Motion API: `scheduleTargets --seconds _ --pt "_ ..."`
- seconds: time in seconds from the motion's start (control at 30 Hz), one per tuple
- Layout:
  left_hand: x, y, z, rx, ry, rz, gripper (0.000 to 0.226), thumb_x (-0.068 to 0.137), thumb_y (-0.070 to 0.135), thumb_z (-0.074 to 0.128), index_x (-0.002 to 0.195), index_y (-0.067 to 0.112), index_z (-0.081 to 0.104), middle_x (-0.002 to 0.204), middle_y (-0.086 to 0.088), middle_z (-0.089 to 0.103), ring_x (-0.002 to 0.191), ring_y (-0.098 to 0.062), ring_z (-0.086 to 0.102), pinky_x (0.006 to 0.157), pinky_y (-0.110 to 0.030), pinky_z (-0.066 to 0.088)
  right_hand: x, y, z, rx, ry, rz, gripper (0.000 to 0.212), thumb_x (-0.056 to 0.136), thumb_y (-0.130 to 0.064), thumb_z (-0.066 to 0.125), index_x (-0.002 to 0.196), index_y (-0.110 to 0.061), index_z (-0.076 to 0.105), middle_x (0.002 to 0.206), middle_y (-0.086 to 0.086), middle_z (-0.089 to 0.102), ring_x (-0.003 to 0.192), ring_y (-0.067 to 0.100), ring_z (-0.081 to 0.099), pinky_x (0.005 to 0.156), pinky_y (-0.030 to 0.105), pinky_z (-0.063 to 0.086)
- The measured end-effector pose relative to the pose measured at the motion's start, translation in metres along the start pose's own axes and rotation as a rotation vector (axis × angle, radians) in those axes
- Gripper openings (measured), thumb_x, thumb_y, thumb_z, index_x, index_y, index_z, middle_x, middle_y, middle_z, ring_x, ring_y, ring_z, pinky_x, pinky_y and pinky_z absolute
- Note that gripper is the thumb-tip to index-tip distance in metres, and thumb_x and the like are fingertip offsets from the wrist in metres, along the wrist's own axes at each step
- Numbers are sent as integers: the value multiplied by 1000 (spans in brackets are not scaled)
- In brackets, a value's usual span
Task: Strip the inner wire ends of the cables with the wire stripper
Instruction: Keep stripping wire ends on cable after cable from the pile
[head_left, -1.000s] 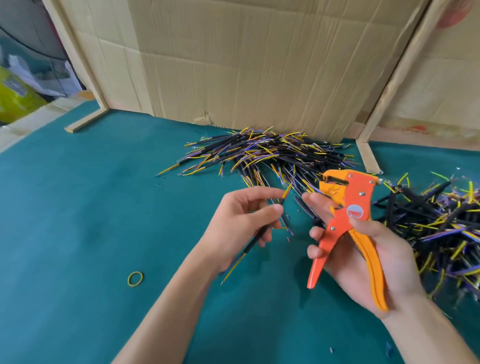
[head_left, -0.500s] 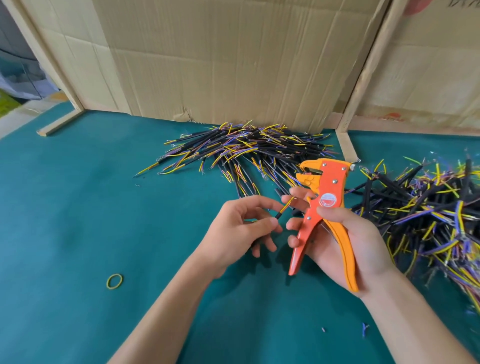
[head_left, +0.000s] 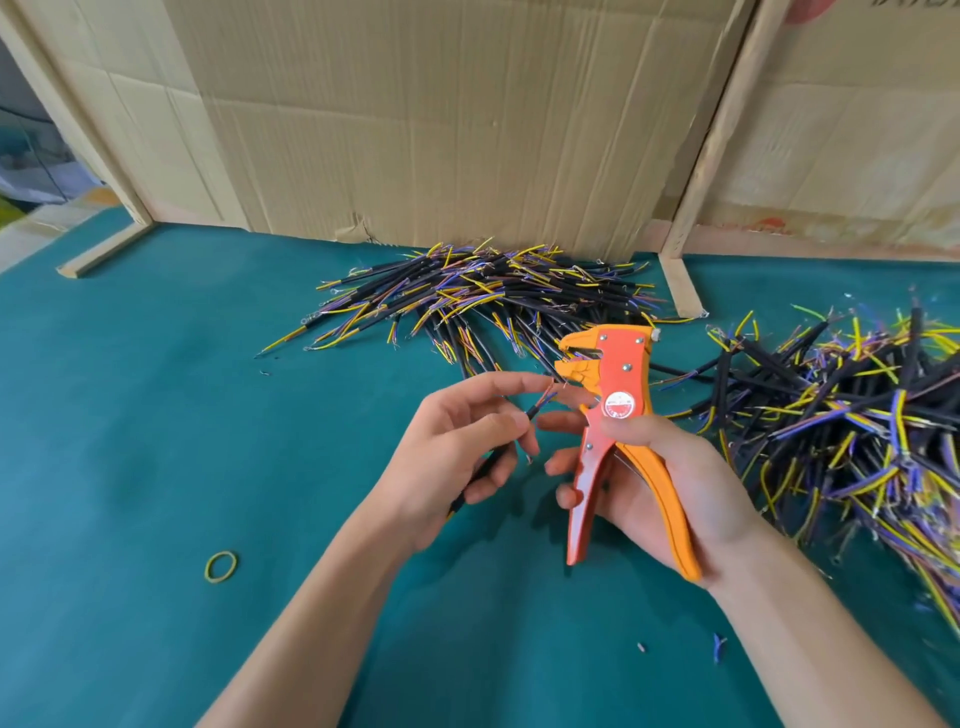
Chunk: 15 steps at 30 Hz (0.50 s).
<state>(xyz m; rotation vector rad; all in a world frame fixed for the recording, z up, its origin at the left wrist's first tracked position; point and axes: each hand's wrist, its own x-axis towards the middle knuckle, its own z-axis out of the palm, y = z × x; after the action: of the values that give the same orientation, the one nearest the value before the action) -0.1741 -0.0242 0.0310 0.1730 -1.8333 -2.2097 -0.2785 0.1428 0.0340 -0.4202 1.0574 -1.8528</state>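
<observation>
We hold the wire stripper (head_left: 621, 415) upright in our right hand (head_left: 670, 483), fingers wrapped round its two handles: the red handle on the inner side, the orange one lying across the palm. The handles stand apart and the orange jaws at the top are parted. Our left hand (head_left: 447, 457) pinches one black cable (head_left: 496, 457) between thumb and fingertips, its sheath running down through the hand toward 7 o'clock. The cable's upper end, with short coloured inner wires (head_left: 548, 399) splayed from it, points toward 2 o'clock and sits just beside the lower jaw; whether the wire tips touch the jaw we cannot tell, as that spot is blurred.

Both hands hover over the green mat (head_left: 156, 415). At 12 o'clock from the hands lies a heap of cables (head_left: 493, 296) with black sheaths and yellow and purple inner wires, close against the cardboard wall (head_left: 441, 130). At 3 o'clock, a second, larger pile of cables (head_left: 857, 415) spreads toward the right edge of the view. A yellow rubber band (head_left: 221, 566) lies flat on the mat at 8 o'clock, well apart from the hands. A few small scraps of insulation (head_left: 718, 646) lie on the mat at 5 o'clock, beside our right forearm.
</observation>
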Motion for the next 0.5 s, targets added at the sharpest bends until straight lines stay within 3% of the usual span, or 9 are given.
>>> scheduleTargets --seconds 0.27,0.37,0.5 --pt "-1 2 0 -35 -2 -44 31 85 10 54 106 11 77 67 -3 57 48 -10 40 36 -14 23 0 8 8 21 -44 57 49 75 -24 73 120 -7 72 114 20 69 81 32 68 65 43 55" --pt "-1 3 -3 -37 44 -30 25 82 9 58 98 7 76 69 -9 59 48 -10 40 35 -15 25 0 8 8 34 -57 91 54 77 -24 72 127 -5 68 120 19 68 82 32 67 66 43 54" --pt "0 2 -7 14 108 -8 22 83 13 64 100 5 75 63 -8 48 48 -13 33 43 -16 30 -1 6 5 25 -45 94 52 82 -20 64 132 -7 66 121 19 67 81 29 66 68 42 54"
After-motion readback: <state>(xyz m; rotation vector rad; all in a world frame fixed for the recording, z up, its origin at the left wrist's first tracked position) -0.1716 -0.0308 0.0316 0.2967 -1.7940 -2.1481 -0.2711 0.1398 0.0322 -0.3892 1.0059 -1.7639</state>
